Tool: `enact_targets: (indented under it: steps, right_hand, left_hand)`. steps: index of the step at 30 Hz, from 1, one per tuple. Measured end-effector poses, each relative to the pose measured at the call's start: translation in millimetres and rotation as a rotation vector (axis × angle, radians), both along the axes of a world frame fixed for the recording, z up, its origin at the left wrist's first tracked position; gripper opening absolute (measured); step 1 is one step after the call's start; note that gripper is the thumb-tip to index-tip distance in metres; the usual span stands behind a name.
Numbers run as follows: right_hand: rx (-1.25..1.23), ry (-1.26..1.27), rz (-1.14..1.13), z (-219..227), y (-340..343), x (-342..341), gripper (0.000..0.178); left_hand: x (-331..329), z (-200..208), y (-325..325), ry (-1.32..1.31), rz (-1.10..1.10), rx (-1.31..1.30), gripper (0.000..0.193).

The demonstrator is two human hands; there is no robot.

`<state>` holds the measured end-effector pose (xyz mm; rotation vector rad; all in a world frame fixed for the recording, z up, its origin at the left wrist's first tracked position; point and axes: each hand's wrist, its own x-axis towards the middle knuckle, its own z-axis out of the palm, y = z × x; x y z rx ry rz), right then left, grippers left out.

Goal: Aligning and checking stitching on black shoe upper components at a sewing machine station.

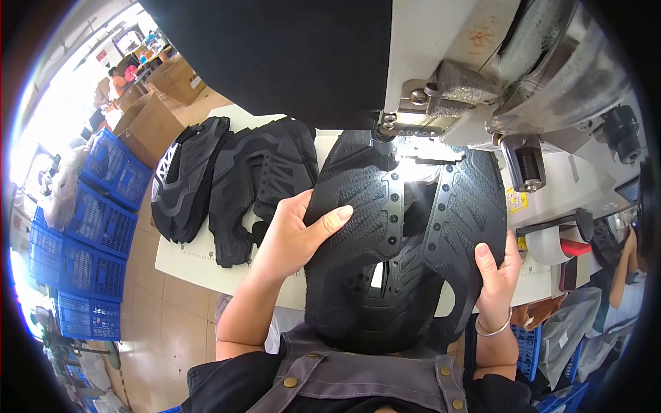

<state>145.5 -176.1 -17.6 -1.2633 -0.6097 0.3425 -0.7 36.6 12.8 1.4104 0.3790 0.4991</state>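
A flat black shoe upper (365,227) with textured side panels and two rows of round eyelet holes lies spread before me. Its far end is under the head of a machine (447,96), where a bright light shines on it. My left hand (295,230) grips its left edge, thumb on top and fingers hidden beneath. On the right edge, my right hand (494,275) holds it the same way, a bangle at the wrist. The near end of the upper rests close to my grey apron (372,375).
More black uppers (265,172) lie stacked on the white table (182,258) to the left, beside another pile (189,182). Blue crates (89,261) and cardboard boxes (148,127) stand on the floor beyond. At far right another person's arm (623,265) shows near plastic bags (568,330).
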Motion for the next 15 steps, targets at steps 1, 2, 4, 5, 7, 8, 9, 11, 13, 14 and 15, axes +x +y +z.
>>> enact_targets:
  steps: [1, 2, 4, 5, 7, 8, 9, 11, 13, 14, 15]
  right_hand:
    - [-0.005, -0.014, -0.029, 1, 0, -1, 0.03]
    - [-0.005, -0.012, -0.029, 3, 1, -2, 0.03]
    - [-0.015, -0.052, -0.058, 6, 4, -3, 0.029]
    - [-0.015, -0.052, -0.059, 6, 4, -2, 0.029]
    - [0.007, -0.011, -0.029, 4, 4, 3, 0.028]
    - [0.006, -0.011, -0.031, 4, 5, 4, 0.028]
    - [0.011, -0.033, -0.039, 4, 6, 6, 0.028]
    - [0.017, -0.053, -0.044, 4, 8, 9, 0.029]
    - [0.03, -0.036, -0.037, 2, 10, 12, 0.029]
    - [0.03, -0.034, -0.04, 2, 12, 14, 0.029]
    - [0.04, -0.022, -0.016, 2, 13, 17, 0.029]
  left_hand:
    - [0, 1, 3, 0.036, 0.007, 0.042, 0.028]
    - [0, 1, 4, 0.072, 0.015, 0.083, 0.029]
    - [2, 1, 3, 0.043, 0.031, 0.075, 0.028]
    - [2, 0, 3, 0.013, 0.048, 0.066, 0.028]
    - [3, 2, 3, 0.02, 0.049, 0.077, 0.028]
    - [4, 3, 4, 0.026, 0.05, 0.088, 0.027]
    - [6, 2, 5, 0.026, 0.048, 0.088, 0.027]
    - [8, 0, 7, 0.015, 0.051, 0.119, 0.027]
    - [10, 1, 9, 0.019, 0.06, 0.14, 0.027]
    - [11, 1, 10, 0.022, 0.069, 0.161, 0.028]
    - [12, 0, 12, 0.024, 0.066, 0.161, 0.028]
